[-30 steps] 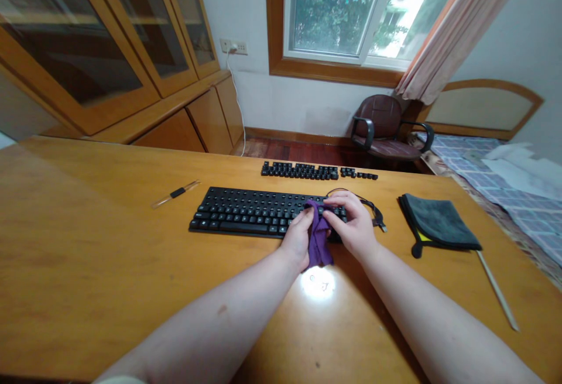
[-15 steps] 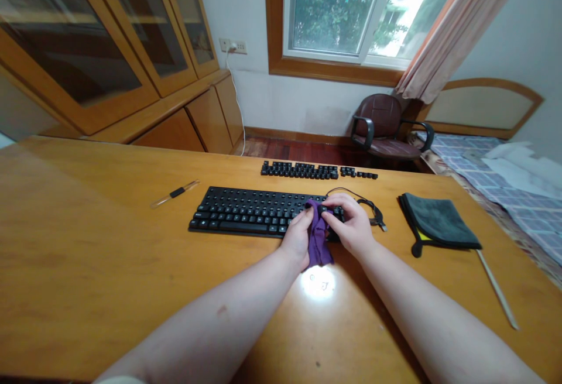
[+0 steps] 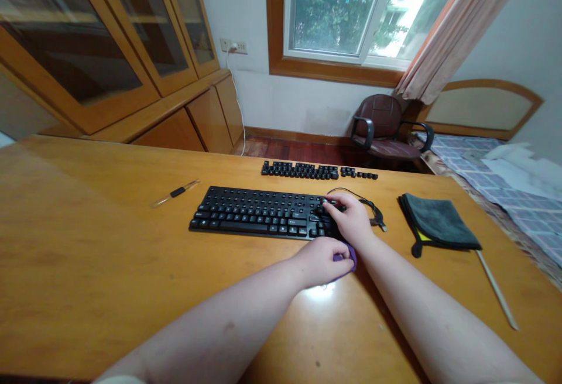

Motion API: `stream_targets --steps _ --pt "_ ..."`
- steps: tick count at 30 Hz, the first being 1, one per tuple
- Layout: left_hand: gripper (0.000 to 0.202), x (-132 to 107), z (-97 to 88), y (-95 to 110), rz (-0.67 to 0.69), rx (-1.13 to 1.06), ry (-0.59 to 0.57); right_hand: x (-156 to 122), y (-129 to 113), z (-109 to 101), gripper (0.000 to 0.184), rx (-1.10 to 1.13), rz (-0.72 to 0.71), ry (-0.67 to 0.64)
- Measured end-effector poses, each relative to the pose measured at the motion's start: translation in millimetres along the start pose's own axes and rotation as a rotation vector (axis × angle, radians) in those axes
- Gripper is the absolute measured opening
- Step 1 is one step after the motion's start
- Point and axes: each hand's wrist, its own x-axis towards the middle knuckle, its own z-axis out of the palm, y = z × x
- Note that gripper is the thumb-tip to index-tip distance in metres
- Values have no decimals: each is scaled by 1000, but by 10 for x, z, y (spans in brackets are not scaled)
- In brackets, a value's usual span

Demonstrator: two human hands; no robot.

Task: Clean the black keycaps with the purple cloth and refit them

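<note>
A black keyboard [image 3: 246,226] lies on the wooden desk, keycaps on its lower rows and bare switches along the upper ones. My right hand [image 3: 349,217] reaches over its right end, thumb and forefinger pinched on a small keycap [image 3: 325,201] at the upper right; the fingers partly hide it. Nearer to me, just below the keyboard's right end, my left hand [image 3: 327,261] is closed around a crumpled purple cloth [image 3: 351,258], which shows beyond the fingers.
Loose black keycaps [image 3: 301,170] stand in rows along the desk's far edge. A clear tool with a black grip [image 3: 177,192] lies to the left. Behind my right hand coils a black cable [image 3: 376,215]. A folded dark cloth [image 3: 439,220] and a pale strip [image 3: 498,290] lie on the right.
My left hand has moved right and toward me with the purple cloth, away from my right fingers. My right fingertips have shifted slightly up to the keyboard's upper right.
</note>
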Motion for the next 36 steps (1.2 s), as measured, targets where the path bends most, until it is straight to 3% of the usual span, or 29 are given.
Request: stream_targets --steps 5,10,36 --pt "21 18 -4 -73 -19 64 -23 5 5 51 16 -178 -106 -123" --pt "17 40 -22 -113 19 35 -106 20 -16 73 16 -212 -129 -191" --pt "16 56 -39 -113 -43 -19 -160 34 -16 131 13 -327 -121 -223"
